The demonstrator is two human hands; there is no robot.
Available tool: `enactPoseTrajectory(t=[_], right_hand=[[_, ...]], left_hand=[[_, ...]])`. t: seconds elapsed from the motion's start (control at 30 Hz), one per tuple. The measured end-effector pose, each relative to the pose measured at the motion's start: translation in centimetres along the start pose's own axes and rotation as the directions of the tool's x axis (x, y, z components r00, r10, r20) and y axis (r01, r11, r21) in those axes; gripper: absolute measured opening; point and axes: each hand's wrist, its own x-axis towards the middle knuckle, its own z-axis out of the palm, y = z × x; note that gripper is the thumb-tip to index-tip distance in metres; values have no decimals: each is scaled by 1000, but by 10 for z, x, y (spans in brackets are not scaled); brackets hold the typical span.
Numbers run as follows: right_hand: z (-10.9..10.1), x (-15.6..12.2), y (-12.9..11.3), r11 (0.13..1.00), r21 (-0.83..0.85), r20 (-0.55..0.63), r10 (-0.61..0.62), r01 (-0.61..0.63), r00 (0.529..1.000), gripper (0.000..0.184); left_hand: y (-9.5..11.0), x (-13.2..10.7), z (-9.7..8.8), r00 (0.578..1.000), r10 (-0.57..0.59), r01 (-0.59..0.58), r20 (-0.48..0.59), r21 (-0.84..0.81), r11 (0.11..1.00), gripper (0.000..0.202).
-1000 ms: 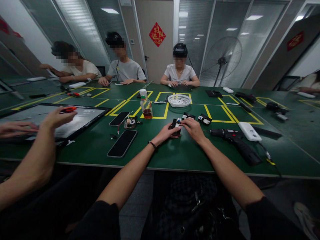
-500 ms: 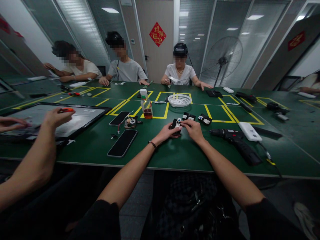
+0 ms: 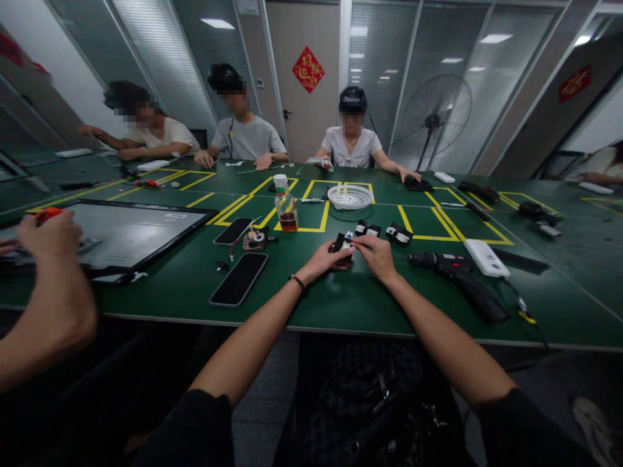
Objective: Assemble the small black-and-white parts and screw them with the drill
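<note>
Both my hands meet on a small black and white device (image 3: 343,245) lying on the green table (image 3: 341,298). My left hand (image 3: 322,261) grips its near left side with curled fingers. My right hand (image 3: 376,254) pinches its top right end. Two similar black and white parts (image 3: 367,227) (image 3: 399,233) lie just behind my hands. A black power drill (image 3: 457,276) rests to the right of my right hand.
Two phones (image 3: 239,278) (image 3: 233,230), a small wired part (image 3: 254,240), a bottle (image 3: 285,204) and a white basket (image 3: 349,196) sit on the table. A co-worker's hand (image 3: 48,237) holds a red tool over a large flat screen (image 3: 126,230). Three people sit opposite. A white power bank (image 3: 486,257) lies right.
My hands have stayed on the small device. The co-worker's hand with the red tool has moved left, off the screen. The person opposite has stretched a hand to a black item.
</note>
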Motion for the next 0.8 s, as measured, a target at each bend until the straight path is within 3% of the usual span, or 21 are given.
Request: enactPoseTrajectory(t=[0.33,0.63,0.8], right_hand=[[1,-3,5,972,-194,125,-110,133,986,28],[6,-6,2,980,-186,44,-66,73,997,26],[6,-7,3,963,-240,100,-99,121,990,27]], left_hand=[[-3,1,0,999,27,-27,-27,13,1000,68],[-7,3,0,994,53,-50,-96,36,998,79],[-7,3,1,990,72,-64,-120,69,996,84]])
